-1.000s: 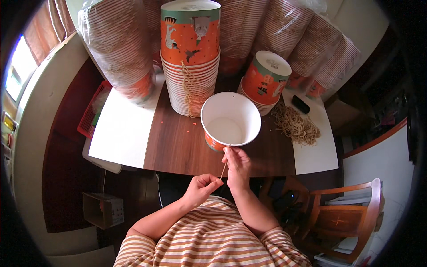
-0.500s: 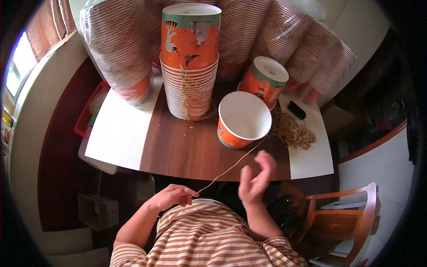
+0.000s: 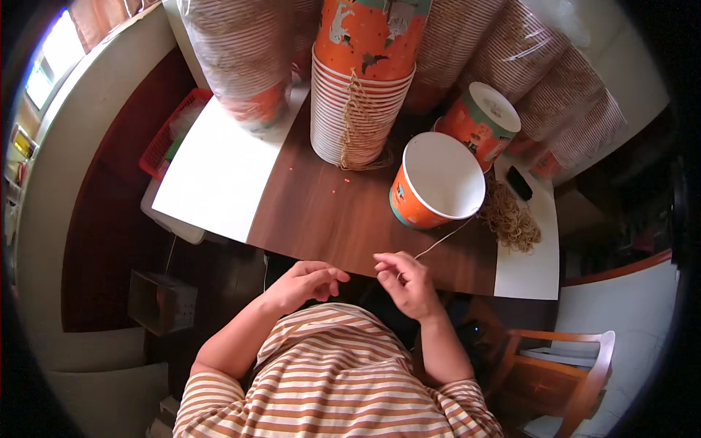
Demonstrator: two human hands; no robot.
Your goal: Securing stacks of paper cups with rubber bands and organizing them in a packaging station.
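Note:
A length of thin tan twine [image 3: 447,238] runs from beside the rim of a white-lined orange paper tub [image 3: 443,175] down to my right hand [image 3: 410,286]. The twine disappears among that hand's bent fingers, which close on it. Opposite, at the table's near edge, my left hand [image 3: 305,283] is loosely curled with its fingers apart, and nothing shows in it. A narrow gap separates the two hands. The open tub stands upright, leaning slightly in view, beside a tangled heap of twine [image 3: 512,221].
A tall stack of nested paper tubs [image 3: 358,109] stands at the back, with knotted twine [image 3: 356,120] hanging on its side. An upside-down tub [image 3: 482,120] is behind the open one. Plastic-wrapped stacks [image 3: 241,58] line the back. A black object [image 3: 519,182] lies right; a wooden chair [image 3: 555,372] stands below.
My right hand has come left and inward and now has the twine, which earlier ran to my left hand. My left hand has risen slightly. The whole view has shifted and turned.

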